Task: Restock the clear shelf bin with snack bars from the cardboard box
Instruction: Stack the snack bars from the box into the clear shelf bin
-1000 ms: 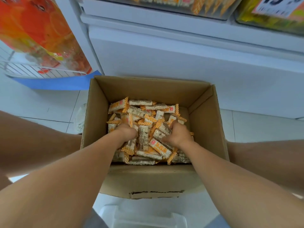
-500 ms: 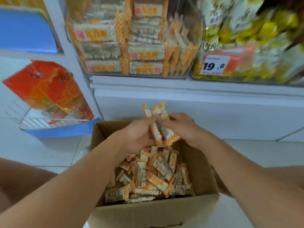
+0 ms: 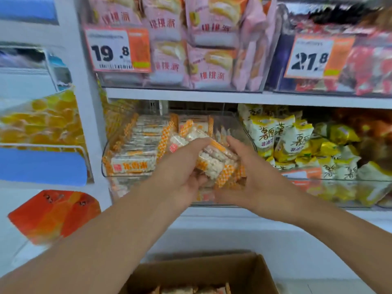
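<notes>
Holding a loose bundle of snack bars [image 3: 214, 162] between both hands at the front lip of the clear shelf bin [image 3: 244, 132]. Left hand [image 3: 180, 175] grip is curled under the bundle, right hand [image 3: 252, 177] grip cups the other side. Cardboard box [image 3: 261, 272] sits below with more bars in it. I'd judge these light, with slick crinkly wrappers and brittle insides; squeeze the long sides, not the crimped ends, or singles slide out.

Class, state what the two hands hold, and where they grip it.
A bunch of orange-and-white wrapped snack bars, cupped between left hand and right hand, gripped along its sides.
</notes>
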